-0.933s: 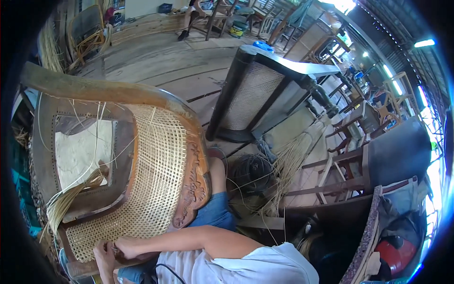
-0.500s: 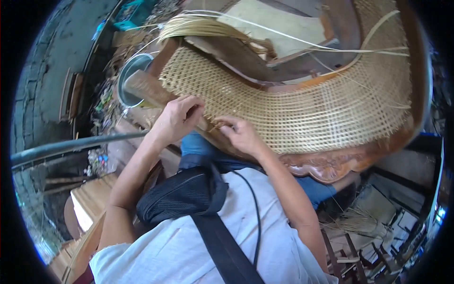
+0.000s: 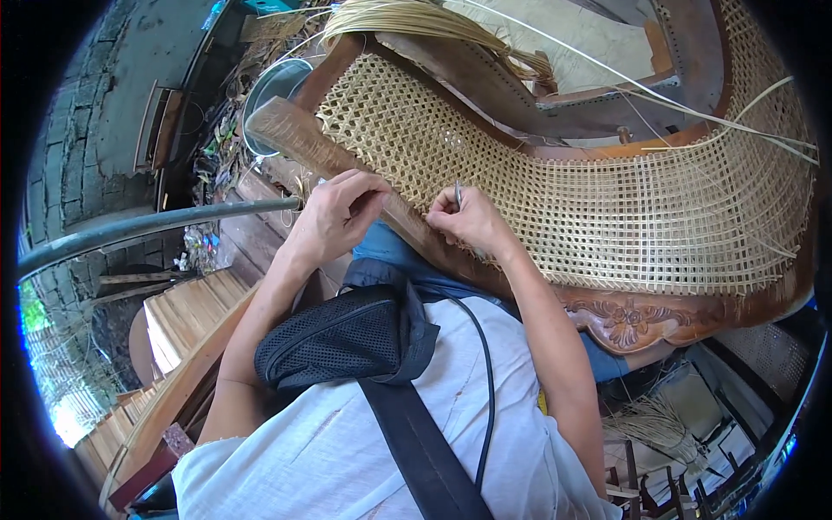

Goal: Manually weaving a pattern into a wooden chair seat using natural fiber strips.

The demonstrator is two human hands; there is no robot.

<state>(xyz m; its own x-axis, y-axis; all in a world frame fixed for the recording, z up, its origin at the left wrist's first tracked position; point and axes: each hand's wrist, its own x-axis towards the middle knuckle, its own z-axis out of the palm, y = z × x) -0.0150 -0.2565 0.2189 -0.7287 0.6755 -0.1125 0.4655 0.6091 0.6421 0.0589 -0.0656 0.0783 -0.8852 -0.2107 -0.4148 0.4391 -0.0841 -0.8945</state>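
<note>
A curved wooden furniture frame lies across my lap, filled with woven cane [image 3: 598, 208] in an open lattice. My left hand [image 3: 342, 215] is closed at the plain wooden rail [image 3: 321, 147] along the weave's lower left edge. Its fingers curl inward, and whatever they hold is hidden. Over the cane beside that rail, my right hand [image 3: 475, 224] closes round a slim grey metal tool [image 3: 458, 192], whose upper end sticks up past the fingers. The rest of the tool is mostly covered by the hand. A carved wooden edge [image 3: 628, 325] runs below the weave at right.
A bundle of cane strands [image 3: 407, 22] rests on the frame's far side, and long loose strands [image 3: 607, 82] cross it. A bucket [image 3: 269, 95] stands at the left, near a dark pole [image 3: 165, 225]. Wooden pieces [image 3: 195, 316] lie lower left.
The view has shifted, so the frame sits farther right. My right hand has moved from the rail's edge onto the cane, and the metal tool now shows in it. My left hand stays by the rail.
</note>
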